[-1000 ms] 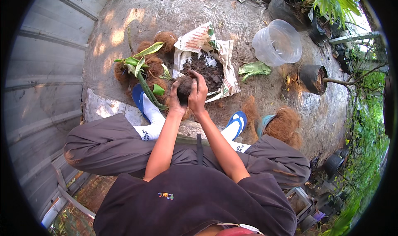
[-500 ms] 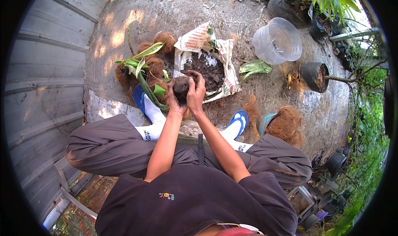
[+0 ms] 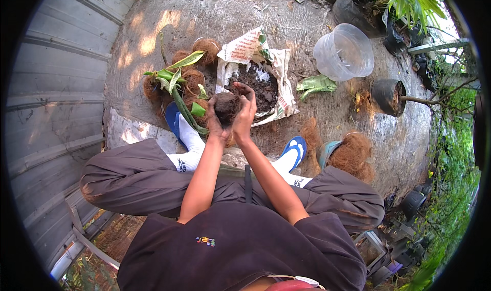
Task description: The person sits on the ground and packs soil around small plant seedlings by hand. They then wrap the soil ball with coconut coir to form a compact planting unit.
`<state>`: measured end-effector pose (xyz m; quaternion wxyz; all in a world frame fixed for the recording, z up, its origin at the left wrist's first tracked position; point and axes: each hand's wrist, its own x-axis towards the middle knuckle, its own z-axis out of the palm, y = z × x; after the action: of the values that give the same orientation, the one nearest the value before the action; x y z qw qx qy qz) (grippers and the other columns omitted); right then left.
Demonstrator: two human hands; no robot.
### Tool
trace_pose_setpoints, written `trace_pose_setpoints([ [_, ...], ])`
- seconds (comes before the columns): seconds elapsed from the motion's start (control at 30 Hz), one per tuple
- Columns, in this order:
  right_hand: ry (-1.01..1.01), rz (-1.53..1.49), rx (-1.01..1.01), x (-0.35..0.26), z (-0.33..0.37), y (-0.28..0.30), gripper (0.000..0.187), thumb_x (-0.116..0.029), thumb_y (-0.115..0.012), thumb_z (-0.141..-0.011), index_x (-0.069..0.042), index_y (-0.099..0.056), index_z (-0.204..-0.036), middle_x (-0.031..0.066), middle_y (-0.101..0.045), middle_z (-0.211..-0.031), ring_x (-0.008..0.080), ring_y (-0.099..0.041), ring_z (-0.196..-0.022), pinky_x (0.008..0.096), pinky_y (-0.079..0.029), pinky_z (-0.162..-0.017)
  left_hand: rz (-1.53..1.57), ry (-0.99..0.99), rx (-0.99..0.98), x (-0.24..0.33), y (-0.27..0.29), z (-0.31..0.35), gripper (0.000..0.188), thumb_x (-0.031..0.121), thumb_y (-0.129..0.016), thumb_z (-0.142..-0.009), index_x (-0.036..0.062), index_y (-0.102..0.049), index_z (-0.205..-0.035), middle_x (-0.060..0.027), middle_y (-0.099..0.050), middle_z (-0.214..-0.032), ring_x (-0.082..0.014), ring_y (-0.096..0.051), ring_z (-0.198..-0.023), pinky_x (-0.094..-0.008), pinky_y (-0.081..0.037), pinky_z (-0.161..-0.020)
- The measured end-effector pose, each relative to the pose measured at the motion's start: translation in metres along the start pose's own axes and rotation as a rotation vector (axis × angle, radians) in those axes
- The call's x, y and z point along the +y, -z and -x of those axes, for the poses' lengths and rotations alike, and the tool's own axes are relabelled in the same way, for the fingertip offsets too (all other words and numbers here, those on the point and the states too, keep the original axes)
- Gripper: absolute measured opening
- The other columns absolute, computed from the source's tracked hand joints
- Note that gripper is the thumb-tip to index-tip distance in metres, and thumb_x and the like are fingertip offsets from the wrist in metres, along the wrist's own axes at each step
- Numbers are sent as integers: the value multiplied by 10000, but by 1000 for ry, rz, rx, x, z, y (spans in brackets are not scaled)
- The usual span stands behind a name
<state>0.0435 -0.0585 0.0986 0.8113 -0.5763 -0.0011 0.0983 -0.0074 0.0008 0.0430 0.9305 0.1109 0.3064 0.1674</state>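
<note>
A dark brown ball of soil point(image 3: 226, 107) rests between my cupped hands, over the near left edge of an opened white sack point(image 3: 284, 81). My left hand point(image 3: 217, 126) holds the ball from the left and below. Against its right side lies my right hand point(image 3: 244, 113), the fingers pointing away from me. Loose dark soil point(image 3: 263, 92) fills the sack. Just left of my hands are several brown fibre-wrapped balls point(image 3: 194, 80), with green leaves point(image 3: 186, 60) and a thick green stem point(image 3: 185, 116) among them.
Right of the sack lie a folded green leaf or wrapper point(image 3: 316, 84) and a clear plastic tub point(image 3: 343, 53). A black pot point(image 3: 387, 97) lies tipped over with its plant. Loose brown fibre point(image 3: 352, 155) sits beside my right foot. Metal sheeting point(image 3: 61, 97) borders the left.
The ball shows more of its top between my hands, and my right hand's fingers have shifted slightly outward. The whole view has moved a little.
</note>
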Motion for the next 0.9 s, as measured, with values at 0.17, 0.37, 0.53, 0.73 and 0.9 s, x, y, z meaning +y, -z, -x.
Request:
trace_pose_setpoints([
  [0.17, -407, -534, 186, 9, -18, 12, 415, -198, -295, -1081, 7, -585, -1295, 209, -677, -1279, 299, -638, -1212, 411, -512, -1089, 175, 54, -21, 2, 0, -3, 474, 449, -654, -955, 59, -652, -1224, -114, -721, -1180, -274, -700, -1072, -425, -578, -968],
  [0.37, -492, -773, 122, 21, -26, 22, 418, -227, -406, -1020, 28, -592, -1295, 250, -664, -1291, 366, -622, -1244, 463, -486, -1129, 226, 71, -5, 1, 7, -7, 507, 490, -630, -953, 72, -653, -1239, -129, -716, -1200, -285, -698, -1068, -428, -562, -993],
  [0.53, -650, -1259, -83, 24, -40, 41, 417, -148, -554, -903, 77, -645, -1242, 258, -642, -1329, 399, -540, -1352, 484, -373, -1234, 339, 86, -58, 1, 6, -5, 566, 537, -599, -957, 63, -642, -1263, -145, -696, -1254, -298, -671, -1144, -458, -530, -1044],
  [0.73, -669, -1192, 52, 12, -46, 40, 377, -235, -544, -942, 23, -642, -1198, 251, -658, -1260, 400, -560, -1307, 488, -380, -1219, 352, 67, -65, -3, 5, -3, 644, 478, -653, -934, 8, -562, -1366, -181, -614, -1341, -318, -580, -1262, -451, -439, -1139],
  [0.9, -538, -799, 81, 1, -46, 38, 317, -276, -517, -996, -39, -657, -1154, 187, -702, -1050, 300, -651, -1055, 421, -522, -1021, 433, 136, -141, -3, 8, -4, 694, 490, -678, -919, -10, -541, -1380, -196, -598, -1354, -325, -576, -1266, -461, -462, -1122],
])
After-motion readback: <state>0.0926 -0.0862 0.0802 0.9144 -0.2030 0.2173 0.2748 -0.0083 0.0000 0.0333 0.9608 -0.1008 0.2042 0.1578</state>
